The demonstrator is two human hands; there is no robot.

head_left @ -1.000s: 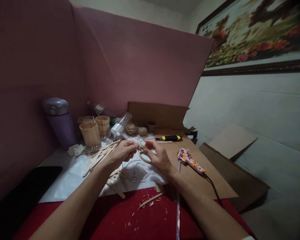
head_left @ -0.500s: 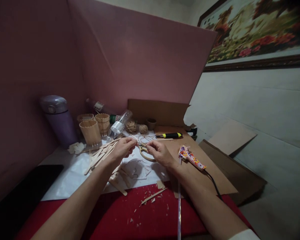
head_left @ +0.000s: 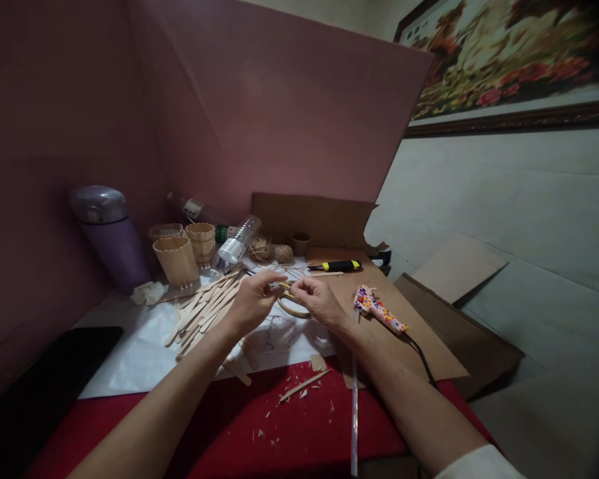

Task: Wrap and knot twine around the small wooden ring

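Both hands close together mid-worktop, fingertips nearly meeting; left hand has thumb and fingers parted by a loose gap, nothing visible gripped; right hand looks drawn into a pinch, can't tell if anything thin sits in it. Scissors, by the look of the yellowish loop handle, lie just beyond and between the hands, partly hidden, over the white sheet. Fine fingertip work, so probably best done with steady wrists, a light pinch, left thumb and finger lined up with the right ones, and skin kept off the blades, which don't show clearly. Materials: flat, pale, round-ended wood sticks heaped by the left hand, likely to slide if brushed; tapered wooden cups with scalloped rims; clear ribbed plastic bottle tilted; coarse twine ball, fibrous; smooth brown cardboard under a flower-patterned glue gun, glossy clear stick trailing from it; black-and-yellow cutter near the twine; splintery wood scraps on red cloth.
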